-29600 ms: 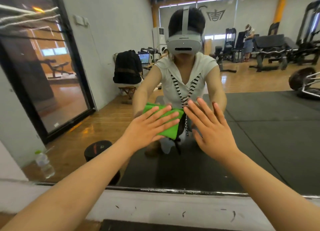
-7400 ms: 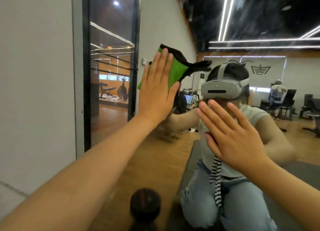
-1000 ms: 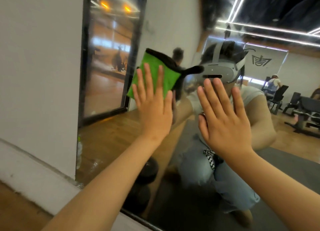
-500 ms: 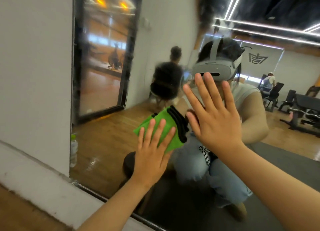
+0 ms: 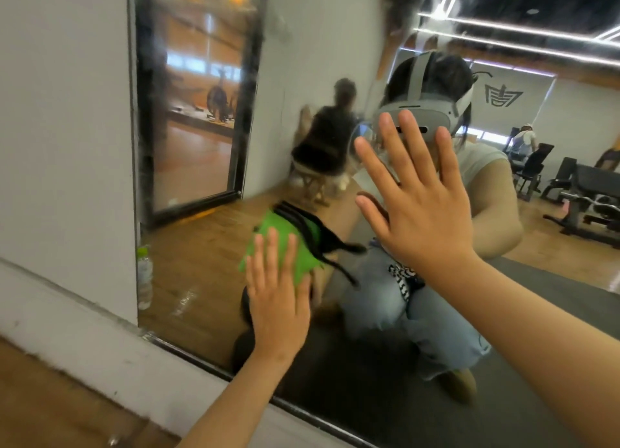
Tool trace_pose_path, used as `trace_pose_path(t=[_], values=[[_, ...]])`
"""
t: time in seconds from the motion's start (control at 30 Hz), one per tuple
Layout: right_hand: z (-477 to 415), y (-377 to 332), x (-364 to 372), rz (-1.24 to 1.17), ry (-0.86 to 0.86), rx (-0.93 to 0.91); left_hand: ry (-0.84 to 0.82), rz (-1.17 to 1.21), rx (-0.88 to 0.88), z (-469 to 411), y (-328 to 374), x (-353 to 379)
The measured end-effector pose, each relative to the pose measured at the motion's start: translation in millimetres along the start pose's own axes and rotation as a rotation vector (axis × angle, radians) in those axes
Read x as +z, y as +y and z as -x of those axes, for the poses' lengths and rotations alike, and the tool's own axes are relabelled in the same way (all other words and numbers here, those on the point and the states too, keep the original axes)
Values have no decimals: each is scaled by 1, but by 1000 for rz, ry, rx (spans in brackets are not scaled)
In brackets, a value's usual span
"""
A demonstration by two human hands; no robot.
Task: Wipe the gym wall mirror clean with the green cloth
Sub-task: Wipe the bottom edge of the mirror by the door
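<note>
Your left hand [image 5: 278, 300] presses the green cloth [image 5: 285, 243] flat on the mirror [image 5: 198, 256], fingers [image 5: 272, 256] straight; the cloth extends above them. Your right hand [image 5: 419, 209], fingers splayed, braces higher, holding nothing.

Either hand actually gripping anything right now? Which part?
Nothing is gripped. The left hand presses the green cloth flat against the mirror, with straight fingers over the cloth's lower part. The right hand lies flat on the mirror, holding nothing.

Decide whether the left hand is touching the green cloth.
Touching. The head view shows the left hand pressed flat on the green cloth, fingers overlapping it.
</note>
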State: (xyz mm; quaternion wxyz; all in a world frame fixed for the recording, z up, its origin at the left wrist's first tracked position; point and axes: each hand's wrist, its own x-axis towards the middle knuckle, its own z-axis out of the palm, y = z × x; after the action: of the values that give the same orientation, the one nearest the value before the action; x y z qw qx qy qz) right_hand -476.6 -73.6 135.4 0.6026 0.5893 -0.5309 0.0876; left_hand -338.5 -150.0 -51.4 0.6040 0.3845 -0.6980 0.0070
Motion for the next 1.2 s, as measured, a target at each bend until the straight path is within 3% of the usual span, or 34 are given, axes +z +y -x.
trace_pose_path(t=[0.07,0.1,0.23,0.3,0.4,0.43,0.47,0.5,0.6,0.67,0.7,0.8,0.83,0.97,1.03,1.07,1.2], values=[[0,1,0,1,6,2,43,135,-251,-5,14,-1],[0,1,1,-1,11,5,23,127,-243,2,20,1],[1,1,3,4,39,3,-146,-98,224,37,1,5],[1,2,3,10,43,7,-126,-131,286,31,-19,3],[1,1,3,9,45,9,-9,85,-187,13,-15,-2],[1,1,3,8,48,11,-3,113,-258,14,-6,-1],[1,1,3,5,51,12,-22,85,-201,19,2,1],[1,0,4,0,56,13,-52,12,-26,31,6,7],[1,0,5,-5,67,18,-147,-277,654,48,-16,14],[1,0,5,-6,77,18,-143,-354,752,45,-40,13],[1,0,5,-3,83,18,-120,-333,646,47,-48,11],[1,0,5,4,78,14,-87,-174,63,65,-31,13],[1,1,5,3,76,17,-110,-153,19,77,-20,18],[1,0,4,-7,66,25,-228,-236,485,105,-13,32],[1,0,4,-9,68,21,-206,-265,519,94,-24,26],[1,1,5,-8,70,21,-172,-248,450,88,-25,22],[3,1,5,7,65,19,-46,-43,-150,66,-9,14]])
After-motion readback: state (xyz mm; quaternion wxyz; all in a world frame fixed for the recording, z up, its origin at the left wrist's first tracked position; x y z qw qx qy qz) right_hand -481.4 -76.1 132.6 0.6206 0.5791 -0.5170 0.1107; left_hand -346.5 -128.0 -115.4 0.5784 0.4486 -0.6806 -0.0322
